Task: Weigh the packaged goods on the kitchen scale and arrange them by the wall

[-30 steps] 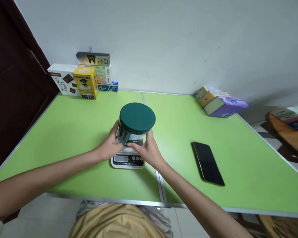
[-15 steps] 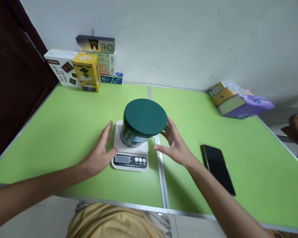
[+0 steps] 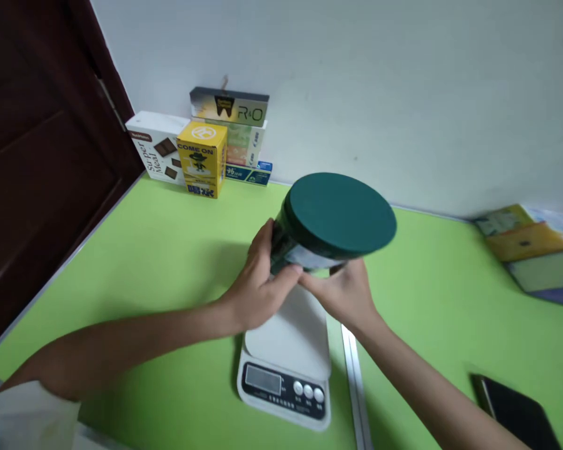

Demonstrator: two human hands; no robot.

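Note:
A jar with a wide dark green lid (image 3: 341, 214) is held up above a white kitchen scale (image 3: 288, 337), tilted a little to the right. My left hand (image 3: 263, 281) grips the jar's left side, thumb across the front. From the lower right, my right hand (image 3: 347, 290) holds the same jar, most of its fingers hidden behind it. The scale stands on the green table with its grey display and three round buttons facing me; the display shows no readable figures.
Several boxes, among them a yellow box (image 3: 201, 159) and a white box (image 3: 157, 147), stand by the wall at the back left. Packs (image 3: 520, 240) lie at the right rear. A black phone (image 3: 518, 409) is at the lower right. A metal strip (image 3: 355, 381) divides the table (image 3: 136, 250).
Both hands have closed round the jar, and it has risen off the scale. The camera view has shifted, with the scale now appearing larger and lower.

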